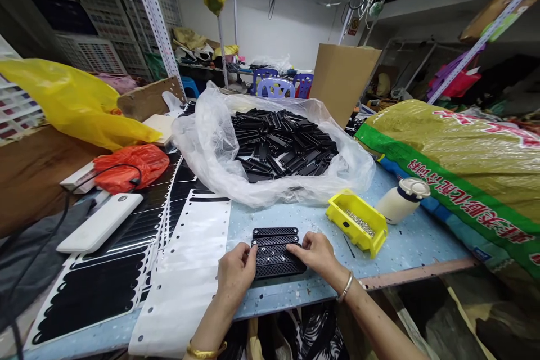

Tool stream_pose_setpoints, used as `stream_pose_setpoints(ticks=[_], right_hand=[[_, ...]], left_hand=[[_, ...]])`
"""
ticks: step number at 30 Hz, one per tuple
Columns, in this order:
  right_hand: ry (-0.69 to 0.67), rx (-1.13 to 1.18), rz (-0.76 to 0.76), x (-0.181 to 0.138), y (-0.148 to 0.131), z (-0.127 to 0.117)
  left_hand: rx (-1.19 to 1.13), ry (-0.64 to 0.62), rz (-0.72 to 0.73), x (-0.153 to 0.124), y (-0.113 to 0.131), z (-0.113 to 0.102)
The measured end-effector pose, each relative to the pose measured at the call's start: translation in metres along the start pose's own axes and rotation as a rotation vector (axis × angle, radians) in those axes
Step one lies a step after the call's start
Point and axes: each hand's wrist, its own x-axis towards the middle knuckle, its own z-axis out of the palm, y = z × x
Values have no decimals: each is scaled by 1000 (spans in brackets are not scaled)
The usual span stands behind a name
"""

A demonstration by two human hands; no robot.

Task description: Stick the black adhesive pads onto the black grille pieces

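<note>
Several black perforated strips lie side by side near the table's front edge, with small shiny metal pieces on them. One strip sits slightly apart at the back of the row. At the row's left end is my left hand, fingers curled and thumb against the strips. My right hand is closed over the right end, its thumb resting on a strip and its fingers bent. Whatever its fingertips may pinch is too small to make out. A yellow bin of small metal pieces stands right of my right hand.
Behind the strips, a clear plastic bag holds a heap of black pieces. A cream jar and a large printed sack are at right. White sheets, black strip sheets and a white box-like device lie left.
</note>
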Motion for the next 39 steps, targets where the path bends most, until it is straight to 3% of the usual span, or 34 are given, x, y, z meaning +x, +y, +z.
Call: stream_pose_setpoints(ticks=[9, 16, 28, 39], right_hand=[[-34, -18, 6, 0, -9, 3], [-110, 404, 89, 10, 6, 8], [-248, 723, 160, 10, 17, -1], [-384, 856, 176, 10, 20, -8]], left_hand=[[172, -80, -69, 4, 16, -8], [213, -85, -58, 6, 15, -7], [219, -86, -49, 10, 16, -6], [177, -95, -54, 11, 17, -8]])
